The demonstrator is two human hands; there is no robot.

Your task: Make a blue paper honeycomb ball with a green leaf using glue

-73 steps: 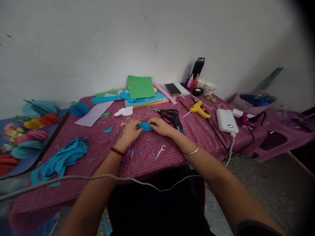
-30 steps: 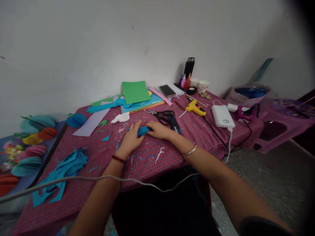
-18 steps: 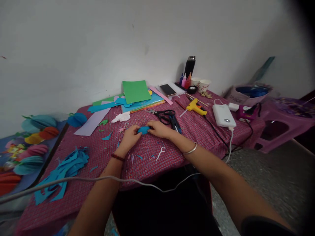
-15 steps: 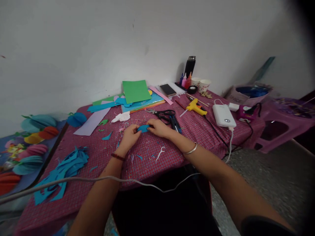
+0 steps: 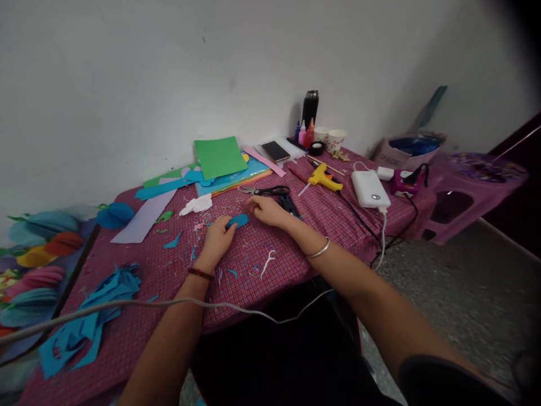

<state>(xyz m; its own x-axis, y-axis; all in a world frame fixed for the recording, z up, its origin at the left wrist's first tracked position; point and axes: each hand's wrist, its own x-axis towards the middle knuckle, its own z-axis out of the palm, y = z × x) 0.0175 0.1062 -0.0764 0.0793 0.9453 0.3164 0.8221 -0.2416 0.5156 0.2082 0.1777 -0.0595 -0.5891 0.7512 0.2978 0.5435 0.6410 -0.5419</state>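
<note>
My left hand (image 5: 217,241) pinches one end of a small blue paper piece (image 5: 240,220) above the checked tablecloth, over the paper scraps. The paper's other end sticks out free to the right. My right hand (image 5: 267,211) is just right of the paper and apart from it, fingers loosely bent, with nothing visible in them. Right behind this hand lie black-handled scissors (image 5: 276,190), and a dark blue cutter-like tool (image 5: 289,205) is partly covered by it. A white floss pick (image 5: 267,264) lies nearer the table's front edge.
Blue paper offcuts (image 5: 112,290) lie at left, near coloured paper ornaments (image 5: 46,225). Green paper (image 5: 220,158) tops a stack at the back. To the right are a yellow glue gun (image 5: 324,177), a white power bank (image 5: 371,189) and paper cups (image 5: 337,138). A cable (image 5: 169,303) crosses over my left forearm.
My right hand has let go of the blue paper and moved slightly away toward the scissors. My left hand keeps hold of the paper. The whole view has shifted a little.
</note>
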